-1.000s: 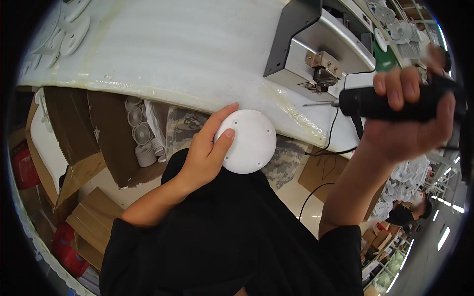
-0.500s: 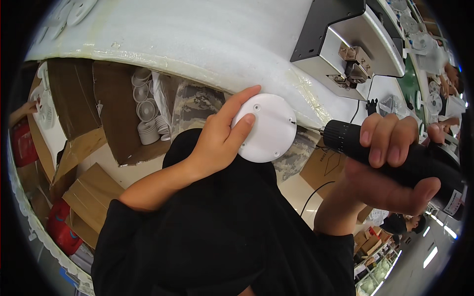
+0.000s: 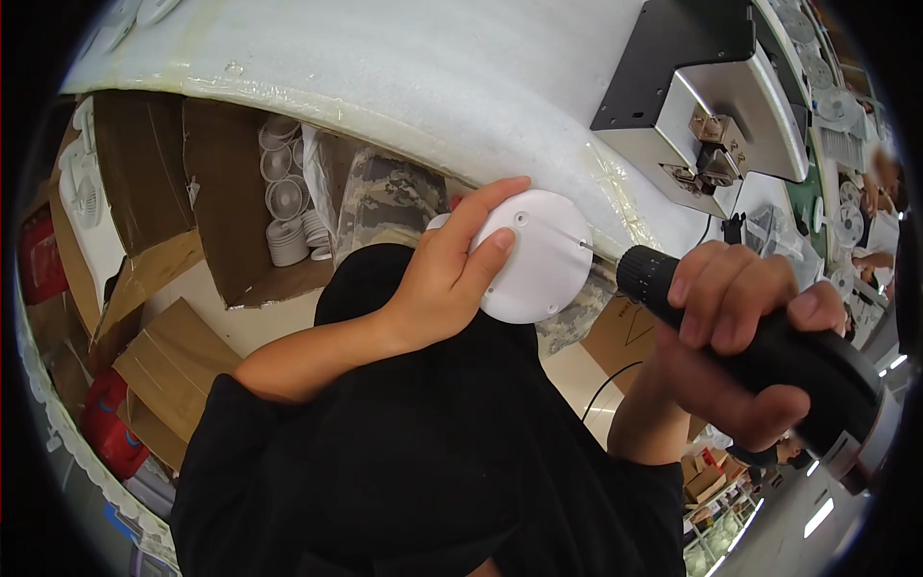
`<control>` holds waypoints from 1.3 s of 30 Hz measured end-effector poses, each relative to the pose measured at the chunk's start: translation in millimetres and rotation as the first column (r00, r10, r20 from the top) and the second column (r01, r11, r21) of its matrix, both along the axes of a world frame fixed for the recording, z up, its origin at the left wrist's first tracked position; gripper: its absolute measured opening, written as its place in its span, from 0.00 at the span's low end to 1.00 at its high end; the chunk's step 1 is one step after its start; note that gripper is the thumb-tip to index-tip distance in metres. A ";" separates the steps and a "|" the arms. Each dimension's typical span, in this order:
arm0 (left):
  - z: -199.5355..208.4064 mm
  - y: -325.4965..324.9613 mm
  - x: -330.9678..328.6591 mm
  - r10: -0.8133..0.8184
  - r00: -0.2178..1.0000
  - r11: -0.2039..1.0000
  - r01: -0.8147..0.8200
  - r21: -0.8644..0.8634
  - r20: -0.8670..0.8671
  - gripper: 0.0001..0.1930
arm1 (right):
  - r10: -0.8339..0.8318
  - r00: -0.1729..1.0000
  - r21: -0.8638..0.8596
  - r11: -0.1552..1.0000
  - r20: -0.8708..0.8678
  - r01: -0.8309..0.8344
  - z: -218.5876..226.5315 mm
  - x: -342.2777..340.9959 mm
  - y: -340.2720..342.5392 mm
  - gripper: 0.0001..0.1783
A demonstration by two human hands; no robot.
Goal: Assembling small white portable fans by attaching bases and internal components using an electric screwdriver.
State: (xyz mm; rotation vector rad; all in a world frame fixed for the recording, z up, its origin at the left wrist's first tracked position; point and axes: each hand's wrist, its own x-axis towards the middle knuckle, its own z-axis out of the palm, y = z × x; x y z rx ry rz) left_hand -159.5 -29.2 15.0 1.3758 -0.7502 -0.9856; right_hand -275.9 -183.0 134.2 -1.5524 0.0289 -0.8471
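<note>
My left hand (image 3: 437, 279) grips a round white plastic disc (image 3: 540, 274) over my lap, its thumb pressed on the face and its fingers behind. Small recessed holes sit around the disc's rim. A black electric screwdriver (image 3: 798, 351) lies in my right hand (image 3: 735, 313), fingers wrapped round its body. Its thin bit points left and its tip meets the disc at the right-hand rim hole; whether a screw is on it is too small to tell.
Ahead is a white-covered table (image 3: 404, 58) with a metal screw-feeder machine (image 3: 707, 115) on its right. At the left, an open cardboard box (image 3: 226, 202) holds white fan grilles (image 3: 286, 197). Flattened cardboard (image 3: 178, 370) and a red stool (image 3: 113, 423) stand below. Other people are at far right.
The disc and my left hand have shifted slightly right and down. The screwdriver has tilted and come closer, its bit now at the disc's rim hole. The view has also shifted a little.
</note>
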 end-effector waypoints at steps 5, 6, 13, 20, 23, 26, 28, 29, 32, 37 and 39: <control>0.9 -0.9 -3.2 0.011 0.998 1.000 -0.012 -0.016 -0.054 0.22 | -0.007 1.000 -0.041 0.999 -0.024 0.006 -0.5 1.6 0.2 0.29; 0.3 -0.9 -3.7 0.017 0.999 0.999 -0.018 -0.028 -0.052 0.21 | -0.009 1.000 -0.036 0.999 -0.027 0.008 -1.1 1.5 -0.3 0.28; -8.0 -1.1 -3.1 -0.005 0.999 0.997 0.002 -0.071 -0.038 0.24 | 0.025 0.999 -0.105 0.994 0.024 -0.023 -8.4 4.8 2.1 0.34; -5.6 0.1 9.4 0.000 0.997 0.999 0.004 0.052 -0.077 0.25 | 0.063 0.994 -0.167 0.985 0.086 -0.048 13.0 -8.4 7.8 0.46; -1.0 2.4 15.9 -0.082 0.978 0.988 0.105 0.112 -0.192 0.26 | -0.242 0.955 -0.055 0.965 0.172 0.255 36.7 -23.3 1.3 0.37; 2.1 3.3 20.3 -0.121 0.967 0.992 0.126 0.009 -0.222 0.25 | -0.362 0.902 -0.082 0.918 0.234 0.389 38.9 -20.2 -19.9 0.31; 1.7 3.9 22.4 -0.134 0.963 0.991 0.132 -0.027 -0.234 0.25 | -0.407 0.877 -0.090 0.893 0.256 0.440 38.7 -16.4 -27.1 0.28; 0.9 4.5 23.1 -0.111 0.965 0.993 0.114 -0.001 -0.238 0.26 | -0.394 0.881 -0.100 0.897 0.261 0.430 37.6 -13.4 -29.1 0.28; -1.2 4.3 22.2 -0.037 0.968 0.995 0.059 0.079 -0.249 0.29 | -0.351 0.896 -0.130 0.909 0.273 0.396 33.8 -6.8 -34.7 0.26; -1.4 1.7 23.8 -0.022 0.973 0.995 0.042 0.085 -0.230 0.28 | -0.248 0.947 -0.173 0.943 0.203 0.284 26.2 -3.4 -51.5 0.27; -2.2 1.7 24.9 -0.020 0.984 0.997 0.033 0.074 -0.176 0.27 | -0.233 0.955 -0.122 0.959 0.182 0.257 29.1 -3.5 -50.8 0.28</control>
